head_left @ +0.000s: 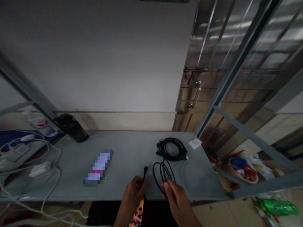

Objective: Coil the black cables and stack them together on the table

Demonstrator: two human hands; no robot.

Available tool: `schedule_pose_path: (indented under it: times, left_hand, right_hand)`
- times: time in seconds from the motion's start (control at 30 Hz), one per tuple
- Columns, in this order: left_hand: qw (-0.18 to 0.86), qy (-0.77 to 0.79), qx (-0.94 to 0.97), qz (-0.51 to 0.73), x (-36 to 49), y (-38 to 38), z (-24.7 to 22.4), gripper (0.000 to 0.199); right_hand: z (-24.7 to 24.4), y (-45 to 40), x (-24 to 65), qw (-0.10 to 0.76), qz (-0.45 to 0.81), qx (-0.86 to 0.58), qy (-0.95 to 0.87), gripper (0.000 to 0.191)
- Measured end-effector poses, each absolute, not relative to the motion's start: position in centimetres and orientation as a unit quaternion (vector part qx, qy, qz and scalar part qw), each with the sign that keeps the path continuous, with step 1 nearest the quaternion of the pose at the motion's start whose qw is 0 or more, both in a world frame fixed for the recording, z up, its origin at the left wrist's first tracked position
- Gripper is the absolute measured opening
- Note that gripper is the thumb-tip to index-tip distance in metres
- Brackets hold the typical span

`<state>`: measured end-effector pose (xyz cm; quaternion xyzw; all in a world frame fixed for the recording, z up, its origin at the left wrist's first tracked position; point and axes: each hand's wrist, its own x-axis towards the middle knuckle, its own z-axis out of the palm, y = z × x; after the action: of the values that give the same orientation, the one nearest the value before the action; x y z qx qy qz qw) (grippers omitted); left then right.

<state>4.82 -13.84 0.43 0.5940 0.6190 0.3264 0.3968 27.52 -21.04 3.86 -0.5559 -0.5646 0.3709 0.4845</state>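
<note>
My left hand [134, 191] pinches a black cable near its end, and the dark plug [146, 169] points up above the fingers. Gathered loops of a black cable [154, 173] are gripped in my right hand [172, 193], just over the front edge of the grey table [123, 148]. Whether both hands hold one and the same cable is hidden below the fingers. Beyond my right hand lies a second coil of black cable [163, 154], its connectors showing at the left and right sides. A phone [98, 167] with a blurred screen lies left of my hands.
A black bottle [75, 130] leans at the back left. White cords [55, 164] and a white adapter [39, 169] spread over the left end. A white paper scrap [195, 143] lies at the right end. Grey metal posts [220, 91] frame the table; a tub of rubbish [253, 179] stands right.
</note>
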Motion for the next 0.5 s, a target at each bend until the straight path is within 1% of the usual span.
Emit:
schedule_pose_path:
  times: [0.07, 0.2, 0.27, 0.37, 0.43, 0.5]
  left_hand:
    - [0.424, 0.617, 0.556, 0.362, 3.9, -13.9, 1.4, 0.042]
    - [0.491, 0.62, 0.437, 0.428, 0.5, -14.0, 3.4, 0.066]
    - [0.477, 0.627, 0.389, 0.478, -1.6, -14.1, 4.5, 0.072]
    - [0.417, 0.643, 0.336, 0.548, -4.4, -14.3, 6.2, 0.076]
    - [0.386, 0.657, 0.301, 0.573, -5.9, -14.4, 7.2, 0.078]
    - [0.364, 0.669, 0.272, 0.587, -6.8, -14.7, 8.3, 0.078]
  right_hand:
    - [4.5, -20.7, 29.7, 0.478, 0.363, -0.566, -0.565, 0.059]
    - [5.1, -21.2, 35.5, 0.518, 0.32, -0.622, -0.492, 0.063]
    - [5.0, -22.2, 38.8, 0.542, 0.287, -0.656, -0.44, 0.064]
    - [5.0, -24.2, 43.3, 0.573, 0.248, -0.688, -0.369, 0.069]
    - [5.1, -25.6, 45.7, 0.6, 0.23, -0.691, -0.33, 0.071]
    - [5.1, -26.8, 47.6, 0.641, 0.201, -0.68, -0.294, 0.069]
